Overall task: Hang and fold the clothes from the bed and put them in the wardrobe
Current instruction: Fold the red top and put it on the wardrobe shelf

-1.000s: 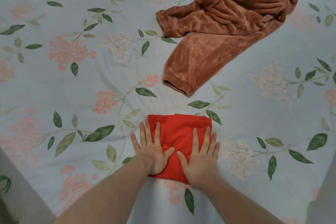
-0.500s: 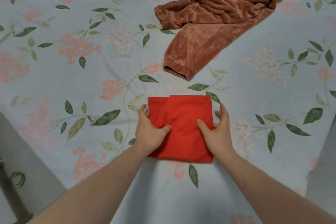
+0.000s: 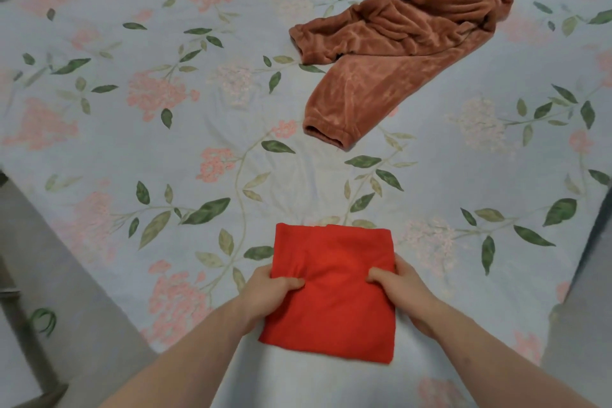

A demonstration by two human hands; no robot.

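I had the folded red cloth (image 3: 331,291) at the near edge of the bed (image 3: 165,149), gripped from both sides. My left hand (image 3: 270,291) held its left edge, thumb on top and the other fingers tucked underneath out of view. My right hand (image 3: 402,291) did the same on the right edge, thumb pressing a small crease into the top layer. The cloth looked neatly squared, its near part hanging just past the hands toward me.

I judged the folding of this piece finished and the step in hand to be lifting it off for the wardrobe, which was not in view. The next move called for raising both sides together so the layers would not slide apart. The brown fleece trousers (image 3: 390,56) lay crumpled farther up the bed, well apart and unfolded, so more work remained.
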